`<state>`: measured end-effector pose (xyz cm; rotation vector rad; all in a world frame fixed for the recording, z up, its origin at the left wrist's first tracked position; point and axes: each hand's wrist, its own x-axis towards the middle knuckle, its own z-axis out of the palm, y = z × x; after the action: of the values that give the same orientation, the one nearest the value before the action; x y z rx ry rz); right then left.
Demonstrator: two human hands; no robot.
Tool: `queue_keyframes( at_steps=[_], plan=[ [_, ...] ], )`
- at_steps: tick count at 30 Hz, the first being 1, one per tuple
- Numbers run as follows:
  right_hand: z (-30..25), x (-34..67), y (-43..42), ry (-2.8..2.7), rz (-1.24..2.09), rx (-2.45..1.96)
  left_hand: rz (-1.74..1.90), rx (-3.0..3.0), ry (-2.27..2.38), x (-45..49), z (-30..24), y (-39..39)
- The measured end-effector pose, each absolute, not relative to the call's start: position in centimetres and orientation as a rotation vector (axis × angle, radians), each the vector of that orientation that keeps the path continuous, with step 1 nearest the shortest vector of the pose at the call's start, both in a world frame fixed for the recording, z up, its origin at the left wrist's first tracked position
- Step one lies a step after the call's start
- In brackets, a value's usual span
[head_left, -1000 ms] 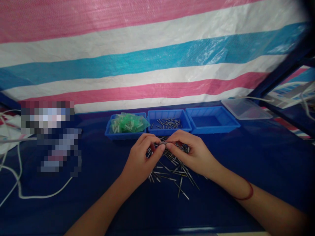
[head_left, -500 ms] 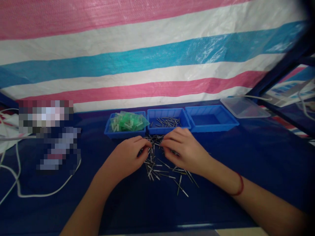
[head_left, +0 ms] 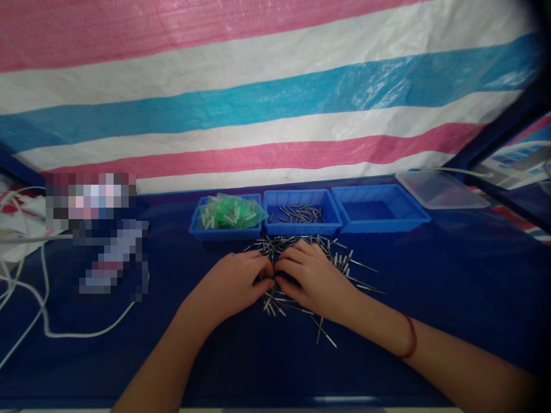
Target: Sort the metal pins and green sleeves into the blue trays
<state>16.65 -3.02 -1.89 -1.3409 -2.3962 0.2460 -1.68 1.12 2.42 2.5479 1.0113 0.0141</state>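
Observation:
Loose metal blind rivets (head_left: 343, 263), thin pins with thicker silvery sleeves, lie in a heap on the dark blue table. Over the heap my left hand (head_left: 235, 282) has its thumb and fingers curled to a pinch. My right hand (head_left: 317, 280) is pinched too, its fingertips nearly meeting those of the left. Whatever sits between the fingertips is too small and hidden to make out. Behind the heap, a blue middle bin (head_left: 303, 229) contains several more rivets (head_left: 302, 214).
A left blue bin (head_left: 226, 234) holds a green plastic bag (head_left: 232, 211) with small pale pieces. To the right stands another blue bin (head_left: 383, 226), then a clear lid (head_left: 443, 190). White cables (head_left: 92, 334) run along the left. Striped sheeting (head_left: 258, 103) hangs behind.
My right hand has moved left and slightly down, bringing both hands' fingertips together. More rivets at the right of the heap are uncovered. The view has shifted slightly.

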Motion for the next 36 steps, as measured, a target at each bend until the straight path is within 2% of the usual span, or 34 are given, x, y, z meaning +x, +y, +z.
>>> queue_keyframes(
  at_steps=[12, 20, 36],
  plan=[
    [-1.6, 16.9, -3.2, -2.431, 0.135, -1.363, 0.053, 2.552, 0.974, -1.4, 1.5, 1.1],
    [-0.7, 18.0, -3.3, -2.297, 0.053, -1.288, 0.256, 2.573, 0.904, -0.5, 1.1, 1.1],
    [-0.7, 18.3, -3.2, -1.813, 0.408, -1.155, 0.628, 2.365, 0.904, 0.7, 1.0, 0.6]
  ],
)
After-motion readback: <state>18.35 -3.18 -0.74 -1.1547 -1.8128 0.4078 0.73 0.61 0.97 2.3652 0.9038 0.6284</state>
